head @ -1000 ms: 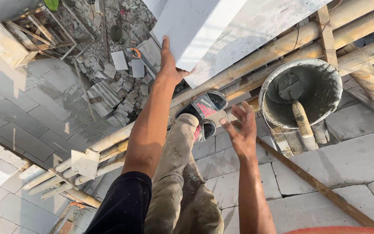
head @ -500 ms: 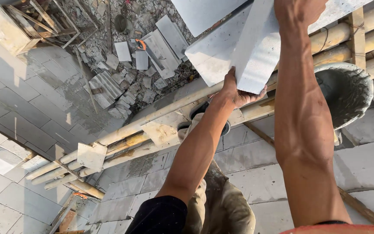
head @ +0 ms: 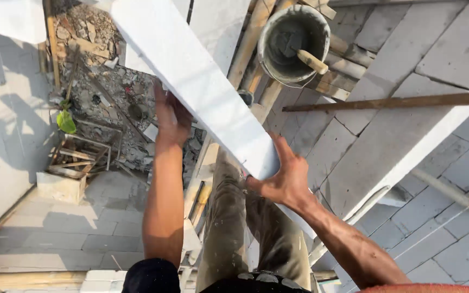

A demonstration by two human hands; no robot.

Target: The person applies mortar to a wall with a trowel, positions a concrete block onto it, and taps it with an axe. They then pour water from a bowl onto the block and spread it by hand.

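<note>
Block (head: 202, 81) swung down; hands (head: 286, 179) half hidden.

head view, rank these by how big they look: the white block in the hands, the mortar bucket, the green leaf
1. white block, but it is nearest the camera, which inflates it
2. mortar bucket
3. green leaf, clearly smallest, though farthest down
</note>
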